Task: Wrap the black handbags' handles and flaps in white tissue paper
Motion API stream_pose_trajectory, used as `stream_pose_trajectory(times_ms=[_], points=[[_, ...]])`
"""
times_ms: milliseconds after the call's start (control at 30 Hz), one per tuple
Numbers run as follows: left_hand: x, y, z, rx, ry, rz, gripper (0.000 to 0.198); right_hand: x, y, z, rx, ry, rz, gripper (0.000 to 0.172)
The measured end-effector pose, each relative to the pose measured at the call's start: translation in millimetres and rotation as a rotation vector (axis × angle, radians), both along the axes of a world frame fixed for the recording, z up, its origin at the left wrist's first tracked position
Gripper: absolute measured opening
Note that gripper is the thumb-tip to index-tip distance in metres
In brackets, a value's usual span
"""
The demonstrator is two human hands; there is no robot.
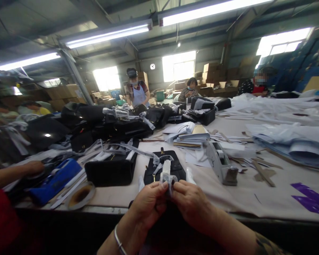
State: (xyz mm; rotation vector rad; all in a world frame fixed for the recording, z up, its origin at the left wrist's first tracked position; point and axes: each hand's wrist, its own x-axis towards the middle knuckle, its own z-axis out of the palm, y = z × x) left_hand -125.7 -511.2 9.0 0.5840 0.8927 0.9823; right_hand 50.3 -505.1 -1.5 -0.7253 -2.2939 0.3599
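Observation:
A black handbag [178, 167] with gold-toned hardware lies on the table in front of me. Its strap [165, 173], wrapped in whitish clear plastic, runs toward me over the bag. Near the table's front edge, my left hand [152, 201] pinches the wrapped strap end between thumb and fingers. Right beside it, my right hand [190, 200] is closed on the same wrapped end, fingers curled. The fingers partly hide the exact spot they grip. Another length of wrapped strap [138, 150] trails off to the left.
Left of the bag are another black bag [108, 173], a tape roll [80, 194] and a blue tape dispenser [55, 180], with a co-worker's arm [16, 173] beside it. A grey tape dispenser [221, 164], papers [188, 134] and purple pieces [309, 199] lie right. Black bags [117, 127] pile behind.

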Motion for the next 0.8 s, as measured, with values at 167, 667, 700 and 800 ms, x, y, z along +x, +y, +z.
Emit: stream_pose_trajectory(times_ms=[167,667,700,800], points=[[6,-7,-1.2,0.268,0.397,0.087,0.029,4,17,18.8,-0.962,0.342,0.007,0.047],[-12,27,-5.0,-0.062,0.091,-0.08,0.036,-23,36,3.0,-0.628,0.186,-0.19,0.024],[-11,33,-7.9,-0.113,0.057,-0.053,0.031,-22,36,-1.2,-0.508,0.116,-0.201,0.022],[-5,44,-22.1,-0.206,-0.012,0.065,0.018,-17,37,-13.9,-0.288,-0.073,-0.2,0.014]])
